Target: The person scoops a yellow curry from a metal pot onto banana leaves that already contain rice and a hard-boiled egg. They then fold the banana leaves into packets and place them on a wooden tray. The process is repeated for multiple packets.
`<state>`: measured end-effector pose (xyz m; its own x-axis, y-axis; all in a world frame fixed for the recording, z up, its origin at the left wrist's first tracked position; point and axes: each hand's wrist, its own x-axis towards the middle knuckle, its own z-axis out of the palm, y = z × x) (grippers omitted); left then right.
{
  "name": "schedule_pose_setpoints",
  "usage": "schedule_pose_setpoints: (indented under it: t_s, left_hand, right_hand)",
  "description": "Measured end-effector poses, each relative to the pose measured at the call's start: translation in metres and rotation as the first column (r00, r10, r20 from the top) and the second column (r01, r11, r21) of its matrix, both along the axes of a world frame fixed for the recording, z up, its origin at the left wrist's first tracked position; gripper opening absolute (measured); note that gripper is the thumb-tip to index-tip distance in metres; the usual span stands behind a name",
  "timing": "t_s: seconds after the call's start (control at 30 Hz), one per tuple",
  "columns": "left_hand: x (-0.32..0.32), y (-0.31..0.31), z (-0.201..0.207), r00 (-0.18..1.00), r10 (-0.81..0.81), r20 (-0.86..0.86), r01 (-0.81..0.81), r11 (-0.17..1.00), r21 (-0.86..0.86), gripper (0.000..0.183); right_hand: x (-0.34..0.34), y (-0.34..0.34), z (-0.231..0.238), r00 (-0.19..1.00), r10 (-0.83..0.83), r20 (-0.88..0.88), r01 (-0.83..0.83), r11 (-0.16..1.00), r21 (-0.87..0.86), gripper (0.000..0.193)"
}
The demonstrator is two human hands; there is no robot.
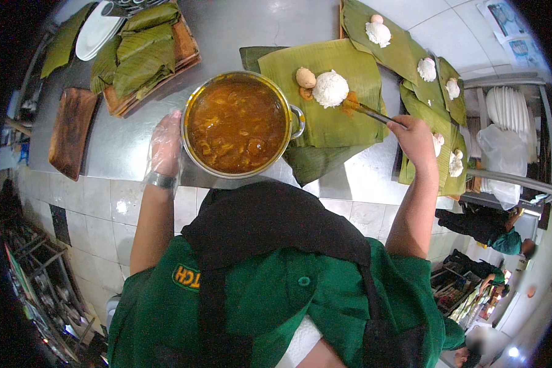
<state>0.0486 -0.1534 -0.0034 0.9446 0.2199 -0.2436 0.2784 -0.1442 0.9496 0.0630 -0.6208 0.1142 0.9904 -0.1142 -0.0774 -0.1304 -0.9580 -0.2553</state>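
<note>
My right hand [414, 140] is closed round the dark handle of a spoon [374, 114], whose sauce-coated end touches the banana leaf beside a mound of white rice [330, 89]. A brown egg [305, 77] and a small orange-brown piece [306, 94] lie left of the rice. Under them spreads a large green banana leaf [340, 130], stacked on others. In a clear plastic glove, my left hand [165, 146] grips the left side of a metal pot [294, 121] of brown stew [238, 126]; the handle on that side is hidden.
Folded leaf parcels [144, 56] sit on wooden boards [187, 46] at the far left, near white plates [98, 30] and a wooden tray [72, 132]. More leaves with rice mounds [378, 34] lie at right. A rack holds white plates [508, 109]. People [503, 236] stand farther right.
</note>
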Motion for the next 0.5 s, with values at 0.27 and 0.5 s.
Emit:
schedule_pose_setpoints:
  t_s: [0.27,0.5]
  left_hand:
    - [0.001,-0.004,-0.010,0.994,0.105,0.010,-0.105,0.994,0.043,0.071]
    - [0.004,0.006,-0.016,0.996,0.022,-0.086,-0.020,0.999,0.026,0.076]
  right_hand:
    - [-0.024,0.031,0.057,0.986,-0.037,0.164,0.042,0.999,-0.029,0.031]
    - [-0.037,0.131,0.047,0.892,0.447,0.063,-0.449,0.893,0.029,0.024]
